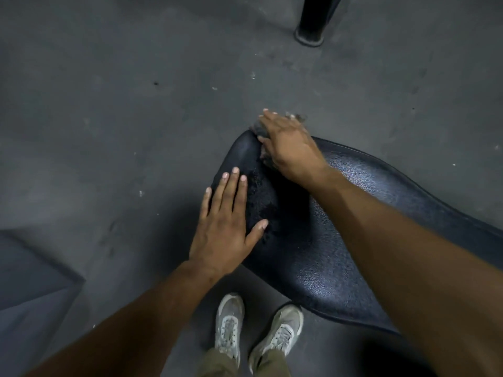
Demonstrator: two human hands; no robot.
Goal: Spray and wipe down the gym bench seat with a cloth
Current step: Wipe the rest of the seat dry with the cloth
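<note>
Now | cloth point(258, 131) under right hand point(288, 145) grip | left hand point(226, 227) flat on seat point(340, 227)

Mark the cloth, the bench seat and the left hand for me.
cloth point(257, 129): head view, blurred grey edge showing beside the right hand's fingers.
bench seat point(353, 213): head view, bare textured black padding between the forearms.
left hand point(224, 227): head view, back of the hand, lying flat on the seat.

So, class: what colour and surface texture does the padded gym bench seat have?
Black, with a pebbled leather-like grain, on the padded gym bench seat; the head view shows it best.
</note>
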